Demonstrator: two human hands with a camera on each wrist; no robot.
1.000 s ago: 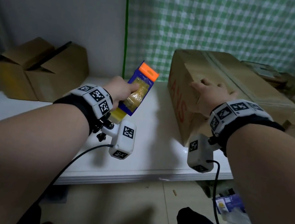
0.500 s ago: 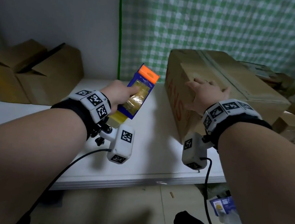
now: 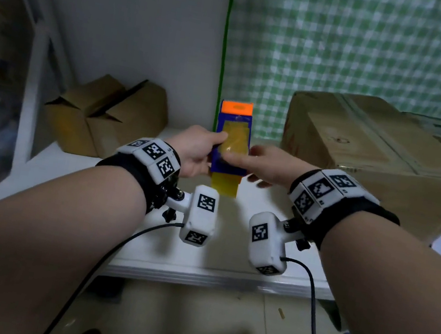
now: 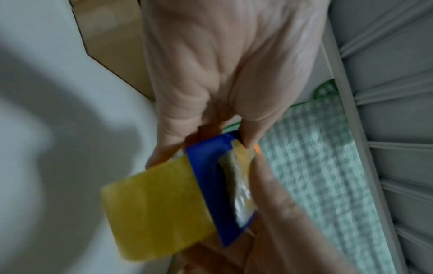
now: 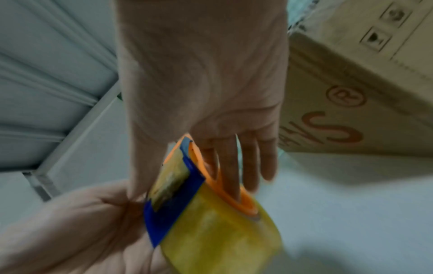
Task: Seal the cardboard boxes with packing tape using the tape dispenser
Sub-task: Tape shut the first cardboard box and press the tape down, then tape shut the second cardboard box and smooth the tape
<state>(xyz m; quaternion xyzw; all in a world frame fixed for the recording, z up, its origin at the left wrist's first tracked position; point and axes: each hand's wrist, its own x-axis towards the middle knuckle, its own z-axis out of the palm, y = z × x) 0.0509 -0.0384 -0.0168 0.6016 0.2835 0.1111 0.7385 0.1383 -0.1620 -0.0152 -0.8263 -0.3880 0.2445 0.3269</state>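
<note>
While both hands hold the tape dispenser [image 3: 231, 142], the taped cardboard box [image 3: 379, 147] sits closed.

Both forearms reach forward, wrists close together; the left hand [image 3: 196, 149] curls round the tape dispenser [image 3: 232, 142]; the right hand [image 3: 268, 165] pinches its other side, thumb on top.
</note>
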